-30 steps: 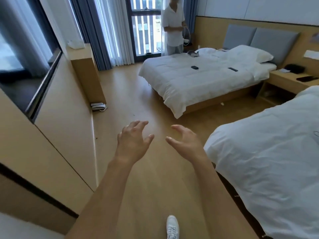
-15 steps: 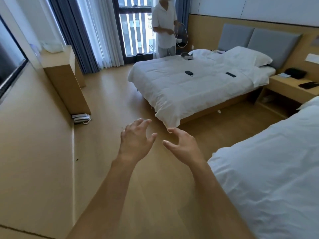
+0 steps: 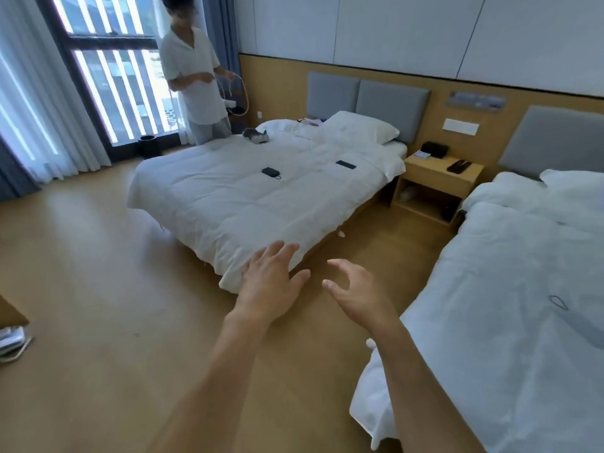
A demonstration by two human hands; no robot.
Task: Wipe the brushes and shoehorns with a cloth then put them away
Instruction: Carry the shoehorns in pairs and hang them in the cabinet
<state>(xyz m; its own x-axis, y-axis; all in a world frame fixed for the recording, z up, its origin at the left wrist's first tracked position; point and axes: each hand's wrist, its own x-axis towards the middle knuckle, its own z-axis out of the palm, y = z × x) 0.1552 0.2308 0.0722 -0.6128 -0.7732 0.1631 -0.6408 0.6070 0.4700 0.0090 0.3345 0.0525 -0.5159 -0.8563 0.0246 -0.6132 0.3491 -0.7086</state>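
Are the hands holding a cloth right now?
No, the left hand and the right hand both reach out over the wooden floor with spread fingers and nothing in them.

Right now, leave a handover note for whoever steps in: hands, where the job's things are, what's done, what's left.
Left hand: open, fingers spread, holding nothing, raised over the wooden floor.
Right hand: open, fingers loosely curved, holding nothing.
Job's things: no brushes, shoehorns or cloth in view.
Around: far bed carries a power bank and a phone; near bed at right; nightstand between them; another person by the window.
Done: nothing visible.
Left: find cloth and tools, wipe, put away.
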